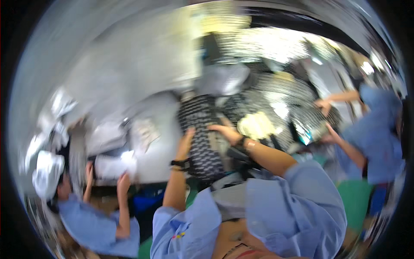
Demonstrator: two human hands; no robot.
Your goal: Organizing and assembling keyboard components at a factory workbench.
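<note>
Dark patterned piece point(202, 140), long, checkered black and pale, lies right in front of the wearer, its near end close to the body at the tabletop point(157, 164) edge. Left hand point(185, 142) on its left side: fingers look to be grasping that edge, thumb over the top. Right hand point(227, 134) comes in from the right, fingertips at or just beside the opposite edge; can't tell whether those fingers are clenched on it or only resting, too blurred.

Just beyond sits a grey rounded item point(226, 80); to the right, a heap of shiny patterned pieces point(280, 95). Co-worker at right has both hands at the heap's near end; co-worker at left handles a white packet point(113, 166).

Risks, as judged: if the right fingers aren't really holding, that side could slip and the piece twist or sag from the left grip. Near end could snag on the shirt point(276, 207) or the black wristband point(180, 164), being so close. Far end could catch on neighbouring stuff, since the clutter crowds it. A tug from the right-hand co-worker might slide the heap into it.
</note>
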